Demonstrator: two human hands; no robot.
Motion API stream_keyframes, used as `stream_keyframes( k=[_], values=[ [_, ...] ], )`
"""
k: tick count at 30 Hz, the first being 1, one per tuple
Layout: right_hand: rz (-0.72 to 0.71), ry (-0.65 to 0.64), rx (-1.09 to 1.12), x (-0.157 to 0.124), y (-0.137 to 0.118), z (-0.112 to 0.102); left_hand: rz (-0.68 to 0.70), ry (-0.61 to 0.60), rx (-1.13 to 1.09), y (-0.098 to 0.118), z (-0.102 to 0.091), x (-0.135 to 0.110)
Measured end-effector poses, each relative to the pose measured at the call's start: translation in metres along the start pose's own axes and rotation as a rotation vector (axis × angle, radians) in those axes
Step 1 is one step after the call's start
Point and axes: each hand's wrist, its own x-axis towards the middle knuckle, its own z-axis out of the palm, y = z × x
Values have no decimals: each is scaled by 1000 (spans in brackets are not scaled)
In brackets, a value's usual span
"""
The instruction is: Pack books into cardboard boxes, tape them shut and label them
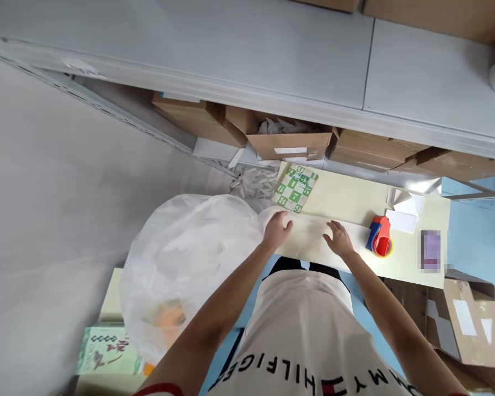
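Note:
A long white sheet [309, 224], thin like paper or foam, lies across the front of the cream table. My left hand [277, 231] rests at its left part, thumb apart from the fingers. Farther right, my right hand [339, 239] is over the same sheet with its fingers spread. Neither hand visibly grips anything. Just beyond my left hand lies a green-and-white checkered card or pad [296, 188] printed with numbers. A red and blue tape dispenser [381, 236] stands at the sheet's right end, to the right of my right hand.
Small white boxes [404, 212] and a blurred purple item [431, 250] are on the table's right side. A big translucent plastic bag [190, 258] bulges at left. Cardboard boxes [289, 144] fill the shelf ahead; more cartons [462, 316] stand lower right. A green printed box [107, 349] is lower left.

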Motion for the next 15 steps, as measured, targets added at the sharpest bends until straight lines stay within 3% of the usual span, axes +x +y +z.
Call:
stream_keyframes(
  k=[2, 4, 7, 10, 15],
  values=[
    [46, -7, 222, 31, -23, 3, 38, 131, -71, 0, -7, 33],
    [200, -21, 498, 60, -45, 9, -63, 176, -108, -6, -12, 66],
    [357, 6, 881, 91, -72, 21, -279, 76, -148, -20, -9, 103],
    [370, 35, 1113, 107, -88, 29, -330, -1, -170, -30, 0, 117],
    [318, 5, 1260, 120, -97, 30, -361, 78, -299, -30, -3, 117]
  ],
)
